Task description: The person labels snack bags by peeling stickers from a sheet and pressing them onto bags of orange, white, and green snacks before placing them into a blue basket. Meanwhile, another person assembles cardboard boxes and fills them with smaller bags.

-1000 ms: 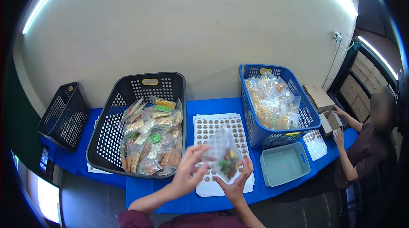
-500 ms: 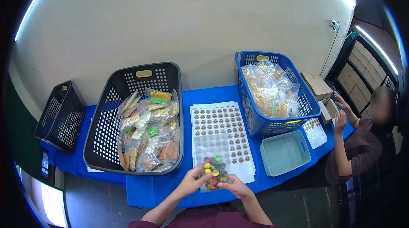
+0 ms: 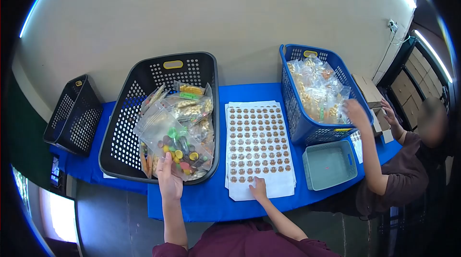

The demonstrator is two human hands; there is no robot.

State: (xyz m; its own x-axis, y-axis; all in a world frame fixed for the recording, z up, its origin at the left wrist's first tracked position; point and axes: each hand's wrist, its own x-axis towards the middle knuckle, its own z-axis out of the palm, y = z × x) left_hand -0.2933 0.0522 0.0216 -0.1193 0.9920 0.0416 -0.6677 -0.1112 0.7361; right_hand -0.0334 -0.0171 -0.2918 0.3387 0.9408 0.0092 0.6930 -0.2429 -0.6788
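Note:
My left hand (image 3: 169, 178) holds a clear bag of coloured round pieces (image 3: 173, 144) over the near edge of the black basket (image 3: 126, 127), which is full of several clear bags of snacks. My right hand (image 3: 259, 190) rests with its fingers on the near edge of the white sheet of round brown stickers (image 3: 258, 146), which lies on the blue table (image 3: 211, 199) between the baskets.
A blue basket (image 3: 297, 122) of clear bags stands right of the sheet, with a small teal tray (image 3: 330, 165) in front of it. An empty black basket (image 3: 72, 115) sits far left. Another person's hand (image 3: 356, 112) reaches into the blue basket; cardboard boxes (image 3: 367, 91) lie behind.
Both hands held the bag over the sticker sheet. My left hand has carried it left to the black basket, my right hand let go and dropped onto the sheet. The other person reached into the blue basket.

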